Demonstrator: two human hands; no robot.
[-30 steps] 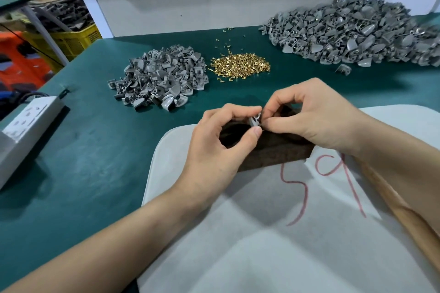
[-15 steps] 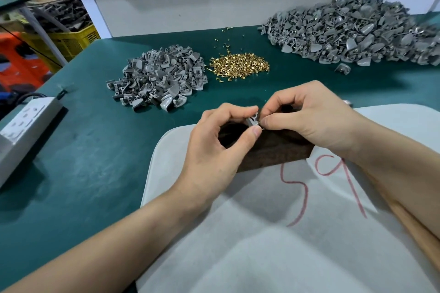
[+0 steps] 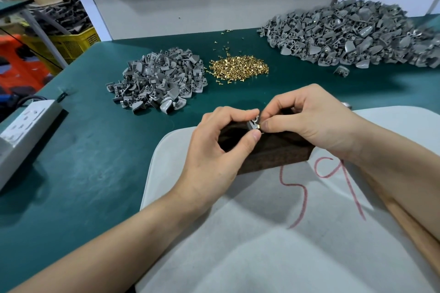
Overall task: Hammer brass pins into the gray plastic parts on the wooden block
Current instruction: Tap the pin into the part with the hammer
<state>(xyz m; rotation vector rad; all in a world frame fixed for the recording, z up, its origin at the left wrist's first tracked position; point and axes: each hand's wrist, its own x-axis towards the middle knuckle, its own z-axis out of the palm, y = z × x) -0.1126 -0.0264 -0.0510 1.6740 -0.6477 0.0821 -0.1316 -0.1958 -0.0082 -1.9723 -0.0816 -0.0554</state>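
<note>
Left hand (image 3: 214, 150): thumb and forefinger are curled and pinch one gray part (image 3: 252, 123); the other fingers are bent under it.
Right hand (image 3: 309, 126): thumb and forefinger are closed on one brass pin (image 3: 259, 128), held against the right side of the part.
Where the part is: between the two sets of fingertips, just above the top of the wooden block (image 3: 273, 152). We cannot tell if it touches the block.
Step in hand: in our judgement, the pin is being started into the part by hand, before any hammering.
Next move: we think the part must sit flat on the block with the pin upright. Then the right hand must let go and take the hammer, while the left hand steadies the part.
Under the hands: one block, on one white pad (image 3: 238, 245) with red marks.
Under the right forearm: one wooden handle (image 3: 404, 221), probably the hammer; we do not see its head clearly.
Beyond the left fingers: one small heap of gray parts (image 3: 157, 81), too many to count.
Straight beyond the fingertips: one heap of brass pins (image 3: 238, 69), uncounted, with some scattered behind it.
Beyond the right hand: one large heap of gray parts (image 3: 357, 35), and one loose gray part (image 3: 341, 71) in front of it.
Far left of the hands: one power strip (image 3: 26, 123) on the green table (image 3: 95, 162).
</note>
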